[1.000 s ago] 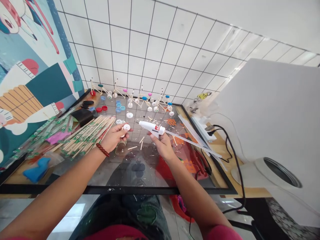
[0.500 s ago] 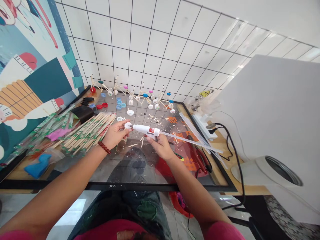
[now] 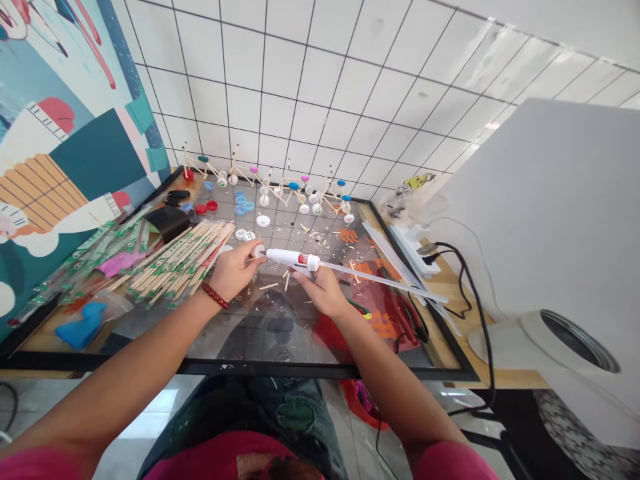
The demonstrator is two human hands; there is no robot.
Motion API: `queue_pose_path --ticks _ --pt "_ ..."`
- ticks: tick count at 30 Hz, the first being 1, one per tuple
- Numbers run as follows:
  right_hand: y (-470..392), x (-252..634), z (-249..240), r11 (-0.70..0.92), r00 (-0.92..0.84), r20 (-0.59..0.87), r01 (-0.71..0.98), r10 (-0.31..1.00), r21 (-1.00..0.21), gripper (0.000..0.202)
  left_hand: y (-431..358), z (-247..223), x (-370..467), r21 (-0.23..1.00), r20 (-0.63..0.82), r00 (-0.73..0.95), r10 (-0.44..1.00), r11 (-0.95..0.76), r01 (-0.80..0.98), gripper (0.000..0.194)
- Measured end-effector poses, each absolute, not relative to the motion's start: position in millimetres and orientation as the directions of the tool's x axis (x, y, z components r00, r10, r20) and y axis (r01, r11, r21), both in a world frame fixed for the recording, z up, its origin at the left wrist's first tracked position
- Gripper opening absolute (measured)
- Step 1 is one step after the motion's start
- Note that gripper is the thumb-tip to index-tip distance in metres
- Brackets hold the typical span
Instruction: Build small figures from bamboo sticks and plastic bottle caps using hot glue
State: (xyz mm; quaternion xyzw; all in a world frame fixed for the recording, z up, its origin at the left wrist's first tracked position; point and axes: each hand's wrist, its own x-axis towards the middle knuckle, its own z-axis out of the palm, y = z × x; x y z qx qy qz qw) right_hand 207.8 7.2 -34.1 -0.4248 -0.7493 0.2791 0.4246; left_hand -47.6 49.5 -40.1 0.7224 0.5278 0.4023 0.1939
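Between the thumb and fingers of my left hand (image 3: pixel 236 269) is a small white bottle cap (image 3: pixel 258 251). My right hand (image 3: pixel 324 288) is wrapped round the handle of a white hot glue gun (image 3: pixel 287 257), which lies level and points left. Its nozzle meets the cap, though I cannot tell whether glue is coming out. A long clear glue stick (image 3: pixel 380 281) juts from the gun's back end to the right. Beyond my hands, several small stick models (image 3: pixel 294 187) with bottle-cap wheels stand along the table's far edge.
Wrapped chopsticks (image 3: pixel 175 267) are heaped at left, by a blue cloth-like piece (image 3: pixel 81 325). Blue caps (image 3: pixel 243 203) and red caps (image 3: pixel 206 207) lie behind them. Spare glue sticks (image 3: pixel 387 250), a power strip (image 3: pixel 414 250) and a black cord (image 3: pixel 477 307) are at right.
The cap in my left hand has turned a little at the nozzle. Both hands keep their grip, and the camera view has shifted slightly.
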Motion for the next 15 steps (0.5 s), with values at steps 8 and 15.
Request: queue_pose_path --ticks 8,15 --pt "8.5 206.3 -38.9 0.465 -0.24 0.403 0.32 0.883 -0.826 0.031 45.1 -34.6 -44.2 0.794 0.35 0.045 0.936 -0.321 0.516 0.036" --pt "7.8 205.7 -42.4 0.439 -0.227 0.38 0.331 0.896 -0.836 0.034 44.1 -35.2 -43.9 0.791 0.349 0.036 0.937 -0.315 0.525 0.036"
